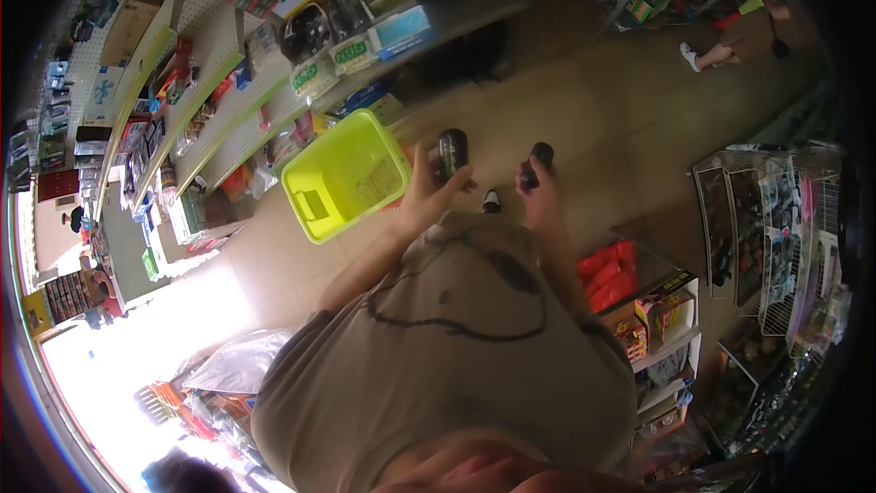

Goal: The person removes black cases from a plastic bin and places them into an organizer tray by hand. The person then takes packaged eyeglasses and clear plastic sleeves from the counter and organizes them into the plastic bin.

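My left hand (424, 190) is closed around a black cylinder (453, 152) with rounded ends, held upright in front of my chest. Faint light markings show on its side; its kind is unclear. A smaller black cylindrical object (541, 155) is gripped in my right hand (542, 196), a short way to the right, and I cannot make out what it is. The two objects are apart. Just left of my left hand is a yellow-green plastic bin (310, 184), with something thin and wiry-looking inside.
Shelves of packaged goods (205, 64) line the left side, with a long display shelf (365, 64) ahead. Wire racks (776, 237) stand at right. A low white shelf (671, 347) and red packages (609, 276) are near my right side. Another person's leg (716, 56) shows at upper right.
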The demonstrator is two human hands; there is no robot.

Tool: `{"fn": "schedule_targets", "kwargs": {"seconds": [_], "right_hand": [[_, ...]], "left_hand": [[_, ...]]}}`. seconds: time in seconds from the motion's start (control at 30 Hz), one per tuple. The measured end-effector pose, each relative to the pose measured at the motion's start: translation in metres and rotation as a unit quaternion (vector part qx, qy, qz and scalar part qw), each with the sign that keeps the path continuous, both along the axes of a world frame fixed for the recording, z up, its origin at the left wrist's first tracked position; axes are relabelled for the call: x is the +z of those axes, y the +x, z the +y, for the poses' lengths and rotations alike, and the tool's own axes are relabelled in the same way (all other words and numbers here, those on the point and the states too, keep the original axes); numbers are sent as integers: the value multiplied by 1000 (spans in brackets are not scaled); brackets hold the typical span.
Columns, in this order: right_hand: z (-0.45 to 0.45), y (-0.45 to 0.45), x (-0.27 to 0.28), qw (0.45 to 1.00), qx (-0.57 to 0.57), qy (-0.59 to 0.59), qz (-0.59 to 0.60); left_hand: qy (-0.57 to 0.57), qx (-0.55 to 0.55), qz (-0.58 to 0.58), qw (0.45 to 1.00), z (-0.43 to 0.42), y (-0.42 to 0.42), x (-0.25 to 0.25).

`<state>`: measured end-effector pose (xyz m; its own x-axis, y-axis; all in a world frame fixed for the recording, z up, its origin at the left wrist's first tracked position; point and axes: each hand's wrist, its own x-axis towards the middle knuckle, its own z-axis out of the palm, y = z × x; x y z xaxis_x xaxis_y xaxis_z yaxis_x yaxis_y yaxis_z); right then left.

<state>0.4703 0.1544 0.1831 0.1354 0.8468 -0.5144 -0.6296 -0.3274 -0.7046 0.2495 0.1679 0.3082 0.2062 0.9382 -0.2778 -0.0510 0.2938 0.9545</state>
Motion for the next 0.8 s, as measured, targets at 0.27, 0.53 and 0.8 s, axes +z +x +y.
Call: {"fn": "schedule_targets", "kwargs": {"seconds": [0.27, 0.53, 0.8], "right_hand": [[-4, 86, -5, 1000, -16, 4, -1], [-15, 124, -63, 988, -111, 31, 104], [-30, 121, -69, 998, -41, 49, -23]], "left_hand": [[-160, -75, -72, 982, 4, 78, -48], [-292, 49, -182, 938, 36, 115, -49], [-307, -7, -240, 921, 56, 118, -74]]}}
